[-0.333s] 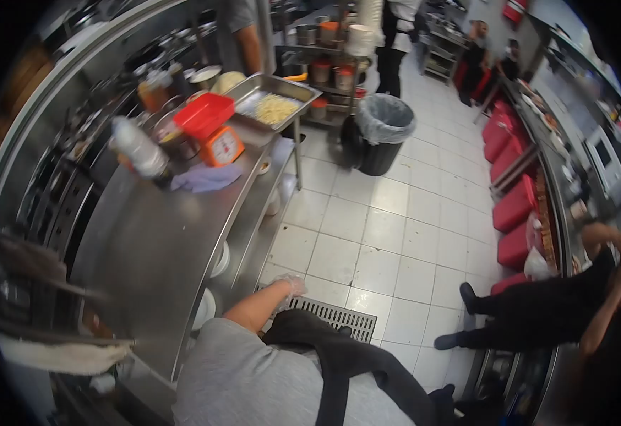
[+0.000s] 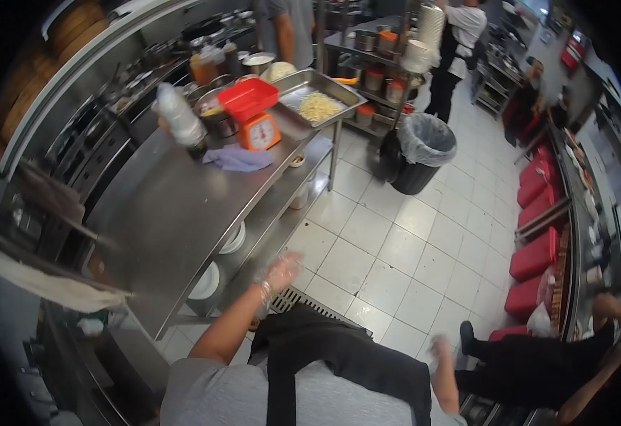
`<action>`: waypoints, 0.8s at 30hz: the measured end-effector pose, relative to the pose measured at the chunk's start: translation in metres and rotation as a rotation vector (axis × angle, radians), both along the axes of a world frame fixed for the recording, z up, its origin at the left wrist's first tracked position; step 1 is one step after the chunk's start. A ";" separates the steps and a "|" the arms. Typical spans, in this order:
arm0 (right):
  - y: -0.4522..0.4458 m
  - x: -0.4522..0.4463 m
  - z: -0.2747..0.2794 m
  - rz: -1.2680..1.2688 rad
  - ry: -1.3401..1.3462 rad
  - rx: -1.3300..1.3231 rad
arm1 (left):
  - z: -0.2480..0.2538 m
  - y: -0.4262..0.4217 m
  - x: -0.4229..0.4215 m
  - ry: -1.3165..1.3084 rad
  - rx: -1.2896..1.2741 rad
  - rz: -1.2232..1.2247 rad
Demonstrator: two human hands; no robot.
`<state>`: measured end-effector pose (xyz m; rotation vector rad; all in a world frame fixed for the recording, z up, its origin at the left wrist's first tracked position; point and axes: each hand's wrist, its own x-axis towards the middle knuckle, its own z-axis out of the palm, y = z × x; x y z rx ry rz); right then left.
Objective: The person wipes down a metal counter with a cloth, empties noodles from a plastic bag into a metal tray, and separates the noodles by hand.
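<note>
My left hand (image 2: pixel 282 273), in a clear plastic glove, hangs in the air beside the steel table (image 2: pixel 175 213), over the floor near the drain grate. Its fingers look loosely apart and nothing shows in them. Low on the right, my right hand (image 2: pixel 440 349) is blurred by motion, so its fingers cannot be made out. On the table stand an orange scale (image 2: pixel 260 133) with a red tray (image 2: pixel 248 98) on top, a purple cloth (image 2: pixel 239 159), wrapped cups (image 2: pixel 180 121) and a metal pan (image 2: pixel 351 101) holding pale shredded food.
A lined black bin (image 2: pixel 415 174) stands beyond the table's end. White lids (image 2: pixel 204 280) sit on the lower shelf. Red bins (image 2: pixel 534 255) line the right counter. A person in black (image 2: pixel 537 362) is close on the right; other people stand farther back.
The view has swung left, so the table and bin appear farther right. My left hand is raised farther from my body, and my right hand has come into view.
</note>
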<state>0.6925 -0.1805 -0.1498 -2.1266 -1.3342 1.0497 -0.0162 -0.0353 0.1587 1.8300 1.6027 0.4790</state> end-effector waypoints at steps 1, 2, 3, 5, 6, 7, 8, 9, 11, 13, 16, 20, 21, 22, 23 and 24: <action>0.058 -0.020 0.052 -0.103 0.272 0.013 | 0.003 0.005 -0.011 -0.028 0.237 0.090; 0.121 -0.037 0.103 -0.221 0.536 0.023 | 0.011 0.015 -0.023 -0.015 0.372 0.145; 0.166 -0.075 0.141 -0.192 0.450 -0.002 | 0.022 0.028 -0.037 0.009 0.511 0.203; 0.258 -0.158 0.228 -0.133 0.278 -0.056 | 0.053 0.051 -0.053 0.253 0.575 0.359; 0.276 -0.201 0.250 -0.097 0.327 0.005 | 0.056 0.062 -0.063 0.363 0.539 0.429; 0.295 -0.244 0.273 -0.059 0.378 0.064 | 0.058 0.075 -0.072 0.468 0.504 0.491; 0.307 -0.281 0.289 0.050 0.431 0.038 | 0.057 0.083 -0.082 0.570 0.469 0.546; 0.317 -0.317 0.300 0.152 0.483 0.016 | 0.049 0.091 -0.095 0.568 0.383 0.610; 0.334 -0.385 0.315 0.340 0.472 -0.174 | 0.037 0.117 -0.127 0.555 0.227 0.721; 0.352 -0.438 0.330 0.484 0.525 -0.261 | 0.048 0.137 -0.142 0.440 0.306 0.774; 0.379 -0.508 0.349 0.652 0.474 -0.254 | 0.054 0.169 -0.159 0.468 0.342 0.741; 0.422 -0.561 0.319 0.785 0.374 -0.172 | 0.064 0.234 -0.160 0.347 0.278 0.852; 0.425 -0.563 0.319 0.792 0.348 -0.197 | 0.073 0.242 -0.157 0.291 0.172 0.924; 0.426 -0.566 0.318 0.813 0.325 -0.224 | 0.071 0.245 -0.157 0.294 0.090 0.931; 0.429 -0.570 0.316 0.842 0.303 -0.252 | 0.068 0.244 -0.160 0.296 0.005 0.946; 0.432 -0.570 0.310 0.855 0.281 -0.316 | 0.069 0.239 -0.162 0.324 0.026 0.950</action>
